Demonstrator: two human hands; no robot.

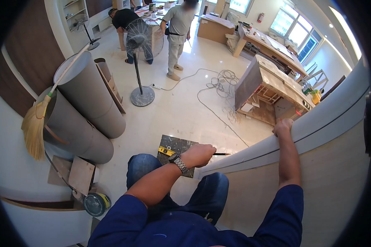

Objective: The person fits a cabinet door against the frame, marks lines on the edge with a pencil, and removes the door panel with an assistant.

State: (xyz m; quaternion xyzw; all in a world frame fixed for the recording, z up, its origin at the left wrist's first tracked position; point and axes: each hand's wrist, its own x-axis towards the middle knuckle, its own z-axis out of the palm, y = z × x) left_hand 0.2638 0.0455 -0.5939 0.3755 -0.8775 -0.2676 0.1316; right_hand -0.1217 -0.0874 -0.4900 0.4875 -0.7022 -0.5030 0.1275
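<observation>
My left hand [198, 155], with a metal-banded watch on the wrist, is closed on a dark pencil [221, 154]. The pencil's tip points right, close to the lower end of a long pale curved panel [251, 153]. Up along that panel, my right hand [282, 126] is closed over its edge; its fingertips are partly hidden. Below my left hand lies a dark, stained board [178, 142] with a yellow spirit level [165, 151] on it, partly covered by my forearm.
Two large grey tubes [90, 94] and a broom [36, 127] stand at left, near a paint bucket [96, 203]. Ahead are a pedestal fan [142, 95], loose cable [224, 80] and a wooden cabinet [255, 86]. Two people [179, 35] are farther back near a workbench [272, 45].
</observation>
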